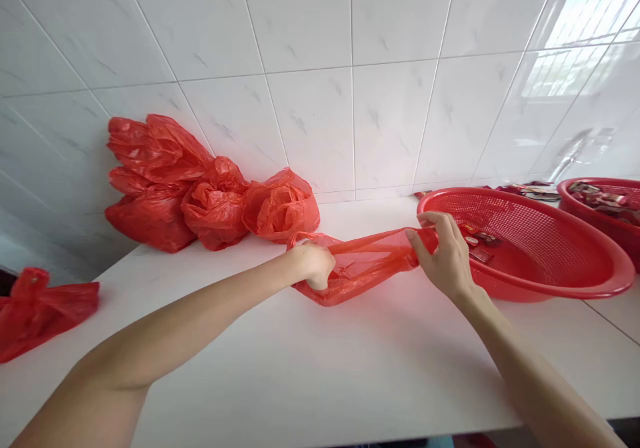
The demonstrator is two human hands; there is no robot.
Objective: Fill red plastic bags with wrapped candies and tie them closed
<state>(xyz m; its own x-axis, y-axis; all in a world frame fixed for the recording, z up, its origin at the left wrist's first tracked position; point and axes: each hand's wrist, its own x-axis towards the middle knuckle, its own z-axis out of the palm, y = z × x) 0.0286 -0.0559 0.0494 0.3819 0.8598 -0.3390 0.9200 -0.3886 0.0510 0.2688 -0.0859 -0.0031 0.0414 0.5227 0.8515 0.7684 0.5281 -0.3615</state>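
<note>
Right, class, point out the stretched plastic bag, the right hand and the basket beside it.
Stretched red plastic bag [371, 261], head view: middle.
Right hand [447, 260], head view: thumb side.
Red perforated basket [560, 238], head view: inner wall.

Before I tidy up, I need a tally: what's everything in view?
held bag: 1, red, centre
bunched bags: several, red, left
separate bag: 1, red, far left
near basket: 1, red, right
far basket: 1, red, right edge
packets: several, mixed colours, in both baskets, some behind
counter: 1, white, beneath
tiles: many, white, behind
window reflection: 1, whitish, upper right
shiny shape: 1, silvery, right, unclear
left hand: 1, bare, held bag's left end
right hand: 1, bare, same bag's right end
</note>
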